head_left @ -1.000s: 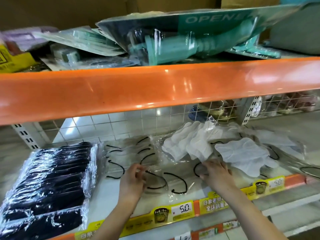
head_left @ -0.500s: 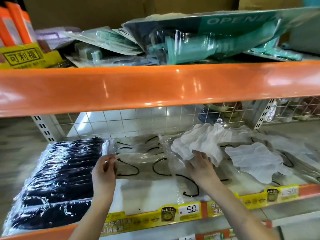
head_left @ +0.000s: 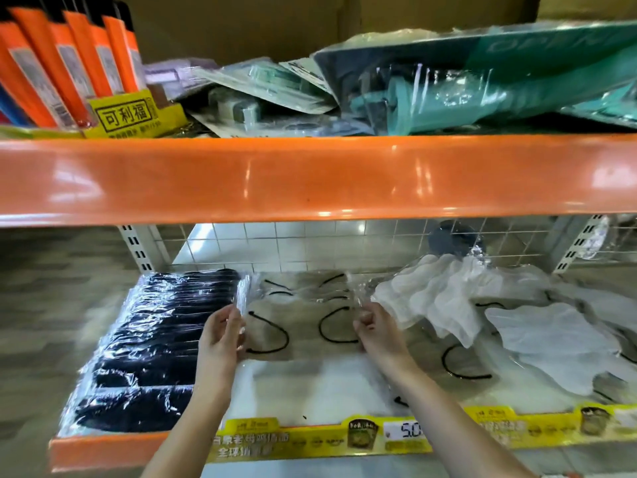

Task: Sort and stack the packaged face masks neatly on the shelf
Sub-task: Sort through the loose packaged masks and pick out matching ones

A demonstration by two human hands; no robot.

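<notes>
Stacked masks [head_left: 151, 343] left of loose packs [head_left: 517, 326]

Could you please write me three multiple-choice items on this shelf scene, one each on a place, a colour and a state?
1. Where does the stack of black masks lie on the lower shelf?
A. At its left end
B. At its right end
C. In the middle, between the hands

2. What colour is the front edge of the upper shelf?
A. Blue
B. Orange
C. White

3. What are the two hands doing?
A. Both hang idle
B. Both hold a clear-wrapped mask pack by its sides
C. Both press on the black stack

Answers: 1 A, the stack lies left of the left hand. 2 B, the beam shows glossy orange. 3 B, the left hand and right hand grip opposite edges of the pack.
</notes>
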